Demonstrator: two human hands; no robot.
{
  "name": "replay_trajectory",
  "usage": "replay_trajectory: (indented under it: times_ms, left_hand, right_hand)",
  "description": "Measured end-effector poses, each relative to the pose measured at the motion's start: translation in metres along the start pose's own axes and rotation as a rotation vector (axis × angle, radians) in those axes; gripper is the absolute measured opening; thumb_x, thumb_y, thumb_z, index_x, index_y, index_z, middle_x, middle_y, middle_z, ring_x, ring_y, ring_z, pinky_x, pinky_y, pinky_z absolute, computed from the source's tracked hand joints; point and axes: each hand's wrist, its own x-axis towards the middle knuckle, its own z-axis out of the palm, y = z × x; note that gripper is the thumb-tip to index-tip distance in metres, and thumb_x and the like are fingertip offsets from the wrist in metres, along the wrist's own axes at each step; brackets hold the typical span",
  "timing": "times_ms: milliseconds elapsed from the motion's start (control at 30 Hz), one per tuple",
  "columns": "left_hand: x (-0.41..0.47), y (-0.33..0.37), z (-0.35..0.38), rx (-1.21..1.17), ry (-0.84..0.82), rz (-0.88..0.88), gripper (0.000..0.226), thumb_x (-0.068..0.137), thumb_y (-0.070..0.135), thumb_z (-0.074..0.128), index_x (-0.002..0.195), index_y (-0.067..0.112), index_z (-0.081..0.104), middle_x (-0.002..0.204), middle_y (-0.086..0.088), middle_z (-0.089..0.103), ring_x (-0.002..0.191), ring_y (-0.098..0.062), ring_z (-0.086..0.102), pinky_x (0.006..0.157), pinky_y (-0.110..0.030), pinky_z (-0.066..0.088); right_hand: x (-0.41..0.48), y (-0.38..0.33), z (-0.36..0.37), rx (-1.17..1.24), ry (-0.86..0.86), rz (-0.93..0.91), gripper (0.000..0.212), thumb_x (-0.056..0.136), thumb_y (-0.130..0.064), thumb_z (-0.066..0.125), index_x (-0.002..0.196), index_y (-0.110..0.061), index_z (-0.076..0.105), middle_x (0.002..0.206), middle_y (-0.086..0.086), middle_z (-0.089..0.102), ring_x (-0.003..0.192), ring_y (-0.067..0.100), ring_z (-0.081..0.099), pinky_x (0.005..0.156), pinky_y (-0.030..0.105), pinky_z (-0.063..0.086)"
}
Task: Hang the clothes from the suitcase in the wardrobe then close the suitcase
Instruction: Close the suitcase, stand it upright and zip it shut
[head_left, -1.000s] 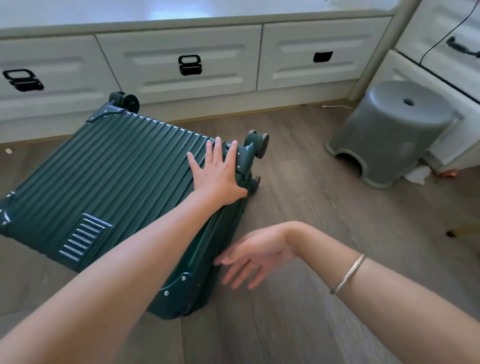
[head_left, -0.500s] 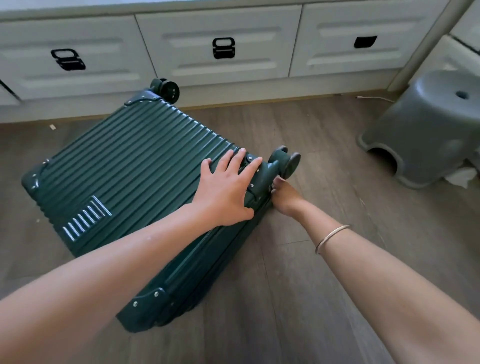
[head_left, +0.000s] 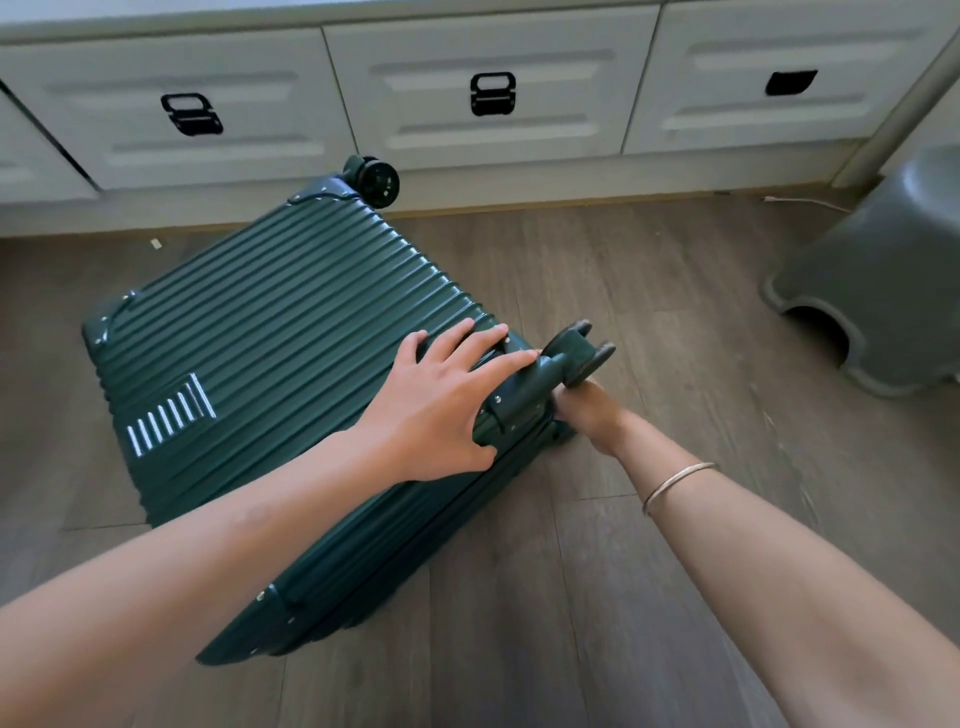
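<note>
Suitcase (head_left: 270, 353) first, on my left: it lies flat and shut on the wood floor (head_left: 649, 291) in front of the white drawers (head_left: 488, 93), ribbed green shell up. Its long axis runs from the wheeled end, far and to the right, back toward me at the near left. No clothes show anywhere, so I judge I'm at the opening step, not the closing one.

My left hand (head_left: 441, 410) rests on the shell at the near wheel corner, palm down, fingers (head_left: 483, 338) straight and spread, gripping nothing, just pressing the lid. That forearm comes in low from the bottom left, across the case's near corner.

Just right of those fingertips the corner wheel (head_left: 582, 353) sticks out. Below it my right hand (head_left: 589, 408) is tucked against the case's side wall at that same corner, knuckles toward me. Its fingers are hidden behind the corner, so I cannot tell whether they have hold of a zip pull or merely touch the edge. The right arm reaches in straight from the lower right, a thin bangle (head_left: 675, 483) on the wrist.

The side seam runs from that corner back toward me, so the right hand is the nearer one to work along it. A grey stool (head_left: 883, 291) stands well apart at the far right.
</note>
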Motion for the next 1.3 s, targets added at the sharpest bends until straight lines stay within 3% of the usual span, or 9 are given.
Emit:
replay_trajectory:
  times_ms: [167,300,400,500,600,933,1067,1167,1300]
  left_hand:
    - [-0.005,-0.009,0.006,0.080,0.006,0.031,0.110,0.061,0.060,0.064,0.144,0.048,-0.005,0.151,0.003,0.008,0.142,-0.023,0.008,0.108,-0.050,0.018]
    - [0.002,-0.007,0.008,0.031,-0.052,-0.024,0.109,0.063,0.071,0.061,0.146,0.046,-0.004,0.156,0.000,-0.010,0.146,-0.026,-0.011,0.110,-0.056,0.011]
    - [0.009,-0.004,0.009,0.009,-0.068,-0.046,0.104,0.064,0.070,0.063,0.146,0.046,0.005,0.158,0.002,-0.009,0.146,-0.027,-0.018,0.111,-0.063,0.003]
    - [0.013,-0.002,0.005,0.015,-0.074,-0.042,0.095,0.065,0.064,0.065,0.143,0.043,0.016,0.157,0.003,0.009,0.147,-0.029,-0.008,0.110,-0.066,0.009]
    - [0.013,-0.004,0.000,0.055,-0.053,-0.027,0.093,0.063,0.065,0.064,0.142,0.043,0.020,0.153,0.005,0.020,0.147,-0.029,0.002,0.108,-0.064,0.018]
    - [0.046,-0.001,-0.005,-0.069,0.067,-0.112,0.094,0.061,0.064,0.071,0.141,0.034,0.030,0.149,-0.001,0.022,0.142,-0.027,0.019,0.110,-0.062,0.020]
    - [0.067,0.014,-0.002,-0.070,0.202,-0.168,0.085,0.059,0.062,0.074,0.128,0.025,0.041,0.123,-0.004,0.034,0.117,-0.028,0.038,0.105,-0.059,0.029]
    - [0.085,0.030,0.002,-0.079,0.224,-0.206,0.080,0.061,0.058,0.075,0.123,0.021,0.041,0.124,-0.007,0.035,0.117,-0.031,0.038,0.105,-0.064,0.027]
    - [0.108,0.047,0.002,-0.112,0.205,-0.238,0.079,0.066,0.056,0.076,0.126,0.019,0.040,0.130,-0.007,0.039,0.124,-0.034,0.037,0.107,-0.067,0.023]
  right_hand:
    - [0.004,0.012,0.023,0.052,-0.049,0.060,0.030,0.103,-0.026,0.038,0.125,-0.015,0.054,0.116,0.014,0.065,0.110,0.029,0.061,0.090,0.041,0.053]
    - [0.010,0.013,0.020,-0.151,-0.087,0.198,0.033,0.101,-0.018,0.036,0.126,-0.004,0.053,0.122,0.020,0.061,0.111,0.034,0.058,0.086,0.039,0.051]
    - [0.010,0.014,0.017,-0.186,-0.059,0.184,0.034,0.102,-0.020,0.036,0.125,-0.001,0.053,0.121,0.021,0.061,0.102,0.028,0.058,0.082,0.036,0.049]
    - [0.007,0.016,0.018,-0.178,0.021,0.091,0.027,0.101,-0.015,0.041,0.114,0.003,0.056,0.112,0.024,0.062,0.093,0.028,0.058,0.078,0.036,0.050]
    - [0.005,0.016,0.014,-0.175,0.088,-0.027,0.008,0.096,-0.008,0.050,0.093,-0.007,0.057,0.090,0.013,0.062,0.084,0.023,0.060,0.080,0.038,0.054]
    - [-0.018,0.025,-0.030,-0.395,0.143,0.000,0.020,0.094,-0.021,0.058,0.074,-0.022,0.060,0.067,-0.004,0.064,0.069,0.014,0.060,0.076,0.034,0.049]
    - [-0.020,0.022,-0.031,-0.460,0.180,0.035,0.023,0.096,-0.022,0.052,0.074,-0.021,0.053,0.077,0.005,0.069,0.075,0.022,0.064,0.077,0.038,0.051]
    - [-0.026,0.019,-0.031,-0.388,0.094,0.110,0.019,0.096,-0.016,0.051,0.078,-0.014,0.055,0.081,0.011,0.069,0.071,0.020,0.062,0.079,0.038,0.053]
    - [-0.039,0.015,-0.028,-0.338,-0.116,0.242,0.018,0.098,-0.014,0.049,0.100,-0.002,0.063,0.079,0.005,0.068,0.063,0.009,0.060,0.058,0.014,0.050]
